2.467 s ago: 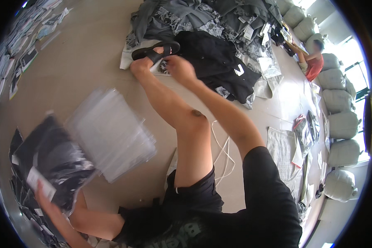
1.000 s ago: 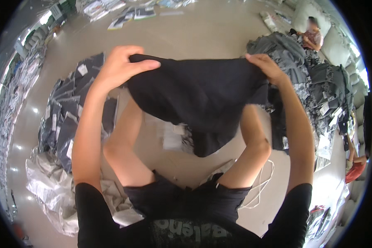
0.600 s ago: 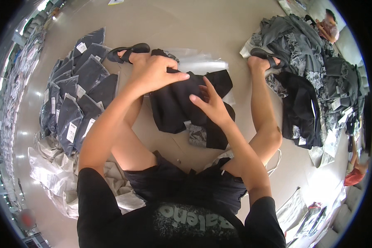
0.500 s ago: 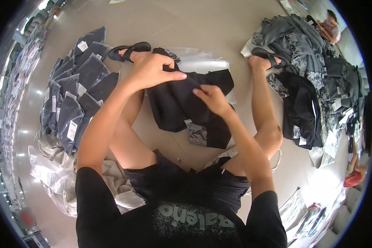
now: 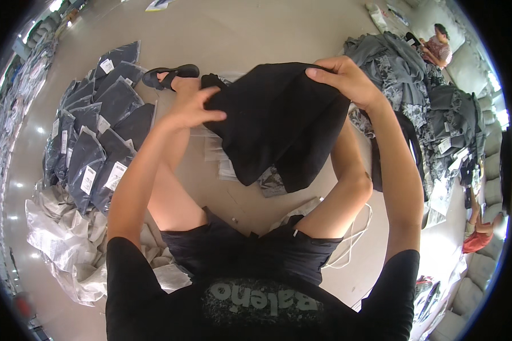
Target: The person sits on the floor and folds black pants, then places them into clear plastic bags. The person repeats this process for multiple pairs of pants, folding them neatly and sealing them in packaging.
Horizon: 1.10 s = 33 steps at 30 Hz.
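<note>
The black garment (image 5: 279,108) hangs mid-frame, its upper right edge pinched between the thumb and fingers of your right hand (image 5: 350,82). Your left hand (image 5: 190,108), at its upper left edge, has thumb and fingers spread; whether they touch cloth is hard to tell. The garment covers most of the clear plastic (image 5: 213,149) below. Far right, a person in red (image 5: 478,238) blurs near the dark rim.

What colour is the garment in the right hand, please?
The garment is mostly black; the head view shows it best.
</note>
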### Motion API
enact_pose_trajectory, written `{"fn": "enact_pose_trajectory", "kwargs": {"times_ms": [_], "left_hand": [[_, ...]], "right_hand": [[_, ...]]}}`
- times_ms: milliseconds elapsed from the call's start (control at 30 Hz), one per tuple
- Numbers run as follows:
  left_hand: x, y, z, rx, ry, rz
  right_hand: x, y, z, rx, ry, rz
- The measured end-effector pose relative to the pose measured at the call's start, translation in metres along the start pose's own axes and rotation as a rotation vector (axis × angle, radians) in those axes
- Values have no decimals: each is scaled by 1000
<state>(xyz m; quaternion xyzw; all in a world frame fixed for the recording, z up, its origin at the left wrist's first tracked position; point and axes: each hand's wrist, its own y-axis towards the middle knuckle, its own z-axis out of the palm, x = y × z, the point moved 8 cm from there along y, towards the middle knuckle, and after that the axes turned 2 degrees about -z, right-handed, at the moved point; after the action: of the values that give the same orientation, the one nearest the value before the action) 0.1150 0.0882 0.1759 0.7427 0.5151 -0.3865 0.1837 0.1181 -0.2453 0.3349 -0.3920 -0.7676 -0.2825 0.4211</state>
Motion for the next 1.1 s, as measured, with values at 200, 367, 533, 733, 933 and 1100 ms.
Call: {"fn": "enact_pose_trajectory", "kwargs": {"times_ms": [200, 367, 533, 733, 933, 1100], "left_hand": [[-66, -8, 7, 164, 441, 17], [-127, -8, -87, -65, -137, 146], [-248, -89, -186, -552, -48, 529], [-210, -108, -163, -529, -597, 640], [-202, -65, -161, -710, 208, 517], [-242, -97, -211, -667, 304, 589]], "right_hand": [[69, -16, -42, -66, -39, -97], [83, -34, -76, -27, -427, -33], [154, -83, -136, -317, -240, -34], [109, -94, -155, 33, -73, 49], [73, -50, -113, -468, -421, -275], [139, -65, -107, -348, -263, -242]]}}
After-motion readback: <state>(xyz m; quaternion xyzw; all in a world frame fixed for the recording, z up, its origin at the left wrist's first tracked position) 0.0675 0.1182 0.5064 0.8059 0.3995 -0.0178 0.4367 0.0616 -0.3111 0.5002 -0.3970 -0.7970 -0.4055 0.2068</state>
